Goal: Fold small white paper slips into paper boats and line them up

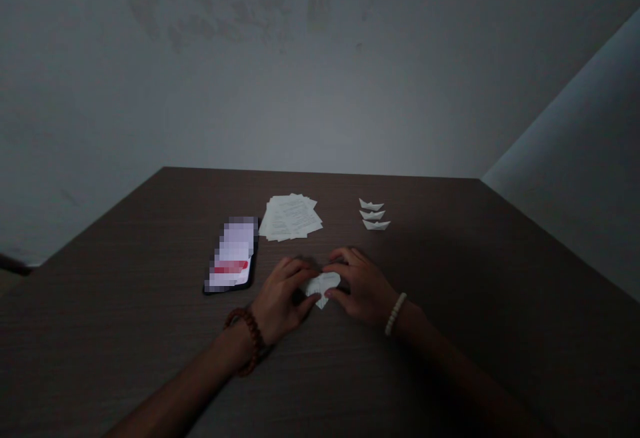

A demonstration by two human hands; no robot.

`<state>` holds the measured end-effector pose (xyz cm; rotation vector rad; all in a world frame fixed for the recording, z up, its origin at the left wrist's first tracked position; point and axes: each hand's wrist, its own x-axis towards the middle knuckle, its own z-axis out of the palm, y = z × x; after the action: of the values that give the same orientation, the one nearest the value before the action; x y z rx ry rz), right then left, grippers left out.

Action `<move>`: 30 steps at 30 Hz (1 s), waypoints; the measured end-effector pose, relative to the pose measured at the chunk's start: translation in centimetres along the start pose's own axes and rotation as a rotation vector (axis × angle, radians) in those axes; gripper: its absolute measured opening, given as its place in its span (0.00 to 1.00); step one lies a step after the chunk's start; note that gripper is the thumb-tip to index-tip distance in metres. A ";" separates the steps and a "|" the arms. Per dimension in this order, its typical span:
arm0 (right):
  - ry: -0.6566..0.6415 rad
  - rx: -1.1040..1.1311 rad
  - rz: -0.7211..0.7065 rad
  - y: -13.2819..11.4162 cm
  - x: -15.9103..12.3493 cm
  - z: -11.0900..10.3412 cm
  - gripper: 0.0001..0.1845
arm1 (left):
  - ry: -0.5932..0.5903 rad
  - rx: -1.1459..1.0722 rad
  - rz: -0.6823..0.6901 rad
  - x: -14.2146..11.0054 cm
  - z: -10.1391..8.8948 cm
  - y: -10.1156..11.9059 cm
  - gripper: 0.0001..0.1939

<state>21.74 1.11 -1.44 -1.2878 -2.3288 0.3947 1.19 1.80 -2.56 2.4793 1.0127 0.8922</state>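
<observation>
A small folded piece of paper [321,285] lies low over the table between my two hands, its lower end tapering to a point. My left hand [286,295] grips its left side with curled fingers and the thumb near the bottom tip. On the right side, my right hand [361,285] has its fingers along the upper edge and its thumb lower down. Faint print shows on the paper. Beyond my right hand stand three small white paper boats [373,215], lined up one behind another.
A loose stack of printed paper sheets [291,218] lies beyond my left hand. To its left rests a phone [231,255] with its screen lit and blurred. The dark wooden table [125,351] reaches back to a stained grey wall [320,91].
</observation>
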 end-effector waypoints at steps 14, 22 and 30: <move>0.062 0.081 -0.035 0.2 0.4 0.7 0.11 | -0.058 -0.068 -0.108 0.3 0.1 -0.6 0.13; 0.102 0.058 0.031 0.2 0.9 1.6 0.05 | -0.135 -0.039 -0.154 1.6 -0.1 -0.3 0.05; 0.120 0.106 0.108 -0.2 0.9 1.5 0.04 | -0.146 -0.041 -0.190 2.1 -0.2 0.4 0.05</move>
<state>20.42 1.78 -2.39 -1.3510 -2.1174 0.4562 2.47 3.00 -1.31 2.3284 1.1440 0.6573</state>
